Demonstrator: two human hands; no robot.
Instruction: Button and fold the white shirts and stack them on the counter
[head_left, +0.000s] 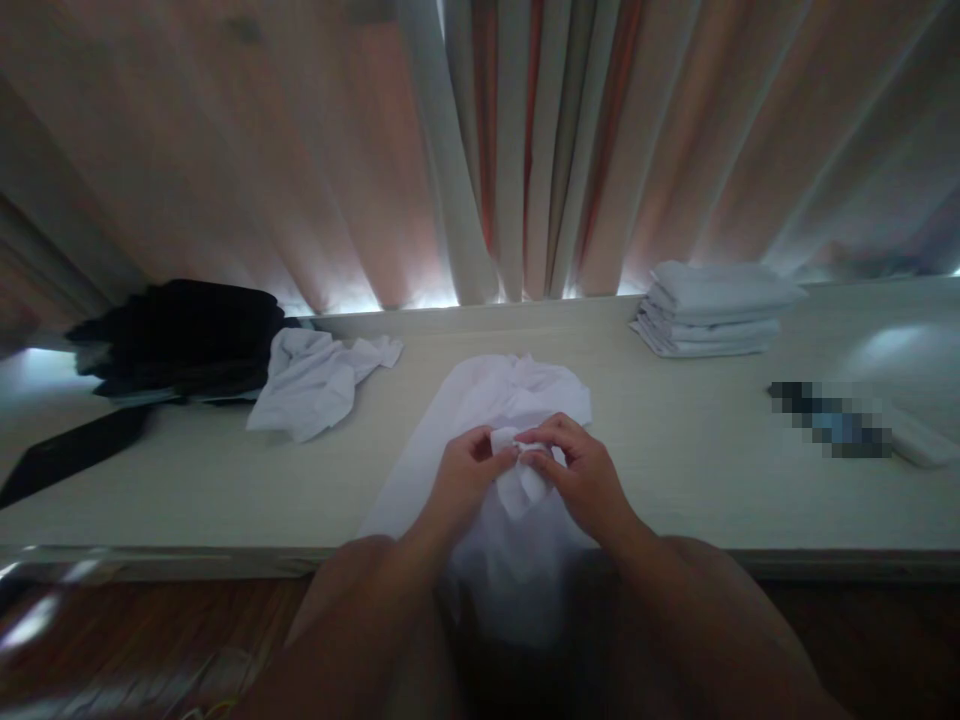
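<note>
A white shirt (495, 395) lies spread on the light table in front of me, its lower part hanging over the near edge toward my lap. My left hand (466, 472) pinches a folded, collar-like part of it between thumb and fingers. From the other side, my right hand (581, 465) grips the same part, thumb and forefinger meeting close to the left thumb. Whether a button sits between the fingertips is too small to make out.
On the left, a pile of black clothes (187, 335) stands beside a crumpled white cloth (311, 380). Folded white garments (712, 310) are stacked at the back right, and a blurred-out item (832, 420) lies nearer. Long curtains (525, 150) hang behind the table (697, 450).
</note>
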